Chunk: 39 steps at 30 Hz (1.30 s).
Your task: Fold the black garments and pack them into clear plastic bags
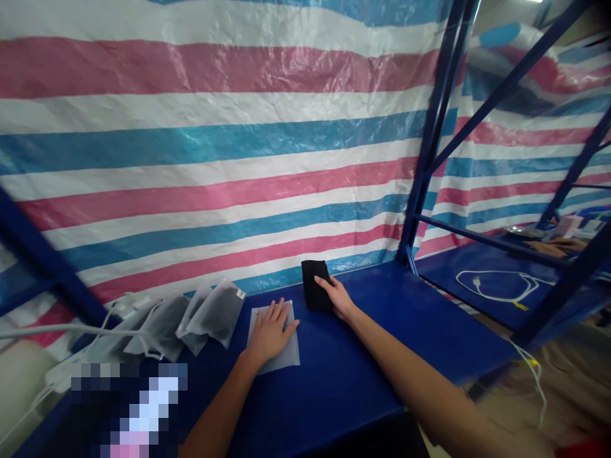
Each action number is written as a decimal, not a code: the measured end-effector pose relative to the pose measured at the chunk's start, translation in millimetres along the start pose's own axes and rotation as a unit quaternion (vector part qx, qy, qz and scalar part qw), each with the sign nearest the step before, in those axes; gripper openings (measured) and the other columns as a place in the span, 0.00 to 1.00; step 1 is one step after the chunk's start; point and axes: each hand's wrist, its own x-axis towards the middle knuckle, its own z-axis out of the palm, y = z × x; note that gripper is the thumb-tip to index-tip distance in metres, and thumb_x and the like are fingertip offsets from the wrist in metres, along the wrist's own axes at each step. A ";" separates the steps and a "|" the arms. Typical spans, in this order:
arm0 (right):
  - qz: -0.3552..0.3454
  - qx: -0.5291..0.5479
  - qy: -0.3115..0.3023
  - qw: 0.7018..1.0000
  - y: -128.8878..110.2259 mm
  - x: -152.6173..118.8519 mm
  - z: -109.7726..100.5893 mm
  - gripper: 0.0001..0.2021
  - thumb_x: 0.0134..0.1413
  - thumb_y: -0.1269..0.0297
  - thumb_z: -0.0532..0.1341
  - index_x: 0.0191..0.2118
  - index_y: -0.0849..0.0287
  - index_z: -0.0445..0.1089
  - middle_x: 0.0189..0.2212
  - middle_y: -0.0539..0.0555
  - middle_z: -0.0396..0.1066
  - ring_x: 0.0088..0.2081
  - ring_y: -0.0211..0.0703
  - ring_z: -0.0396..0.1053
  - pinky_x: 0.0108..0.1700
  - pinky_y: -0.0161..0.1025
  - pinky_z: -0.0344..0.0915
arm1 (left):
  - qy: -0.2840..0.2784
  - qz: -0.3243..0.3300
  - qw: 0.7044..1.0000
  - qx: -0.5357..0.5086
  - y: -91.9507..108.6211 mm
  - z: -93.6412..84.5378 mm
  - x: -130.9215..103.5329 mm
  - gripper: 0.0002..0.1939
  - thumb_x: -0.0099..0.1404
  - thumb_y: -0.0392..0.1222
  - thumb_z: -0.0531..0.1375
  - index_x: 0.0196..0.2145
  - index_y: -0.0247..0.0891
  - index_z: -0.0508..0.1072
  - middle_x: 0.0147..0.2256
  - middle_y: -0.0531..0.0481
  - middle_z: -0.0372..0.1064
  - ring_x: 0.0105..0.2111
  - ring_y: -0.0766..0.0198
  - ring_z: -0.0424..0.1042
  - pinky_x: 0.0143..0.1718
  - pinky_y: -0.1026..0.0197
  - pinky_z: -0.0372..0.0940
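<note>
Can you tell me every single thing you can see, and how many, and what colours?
black folded item: one, black, in right grip
flat bag: one, greyish, under left grip
propped-up bags: several, cloudy grey, left
tables: two, blue, in front and far right
frame bars: many, blue, both sides
striped sheeting: count unclear, pink, blue, white, behind
cables: several, white, left and right
blurry small things: count unclear, far right
pixelated patch: one, bottom left
another person's hands: far right
left grip: one, bare
right grip: one, bare
</note>
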 end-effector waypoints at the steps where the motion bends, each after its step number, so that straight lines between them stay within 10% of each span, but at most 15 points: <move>1: 0.021 0.032 -0.012 0.999 -0.4 0.1 -0.6 0.25 0.53 0.46 0.74 0.50 0.57 0.77 0.45 0.56 0.83 0.45 0.52 0.81 0.48 0.44 0.76 | 0.003 0.001 1.000 0.000 -2.9 -0.7 1.3 0.37 0.77 0.67 0.46 0.75 0.47 0.56 0.76 0.42 0.45 0.76 0.38 0.42 0.72 0.28 0.39; 14: 0.061 0.083 -0.012 0.995 0.8 -2.9 4.6 0.22 0.48 0.48 0.78 0.39 0.56 0.73 0.33 0.50 0.80 0.34 0.42 0.78 0.38 0.36 0.74 | 0.185 0.042 0.975 -0.118 13.3 -12.2 -0.5 0.27 0.79 0.53 0.51 0.68 0.39 0.67 0.66 0.39 0.68 0.69 0.48 0.63 0.70 0.42 0.58; 24: 0.042 0.074 -0.151 0.985 0.5 -24.3 25.2 0.24 0.55 0.41 0.72 0.46 0.55 0.75 0.40 0.52 0.79 0.43 0.45 0.76 0.50 0.42 0.73 | 0.174 0.041 0.912 -0.368 32.8 -8.4 -0.9 0.30 0.77 0.56 0.54 0.71 0.44 0.62 0.72 0.40 0.54 0.72 0.48 0.56 0.69 0.45 0.60; 39: -0.083 -0.027 -0.208 0.974 -13.4 -51.6 48.6 0.31 0.59 0.41 0.70 0.63 0.49 0.72 0.62 0.55 0.73 0.65 0.56 0.68 0.69 0.56 0.61 | 0.275 -0.009 0.932 -0.235 35.5 -14.7 -10.3 0.42 0.69 0.56 0.66 0.74 0.47 0.56 0.77 0.40 0.38 0.75 0.39 0.45 0.73 0.38 0.52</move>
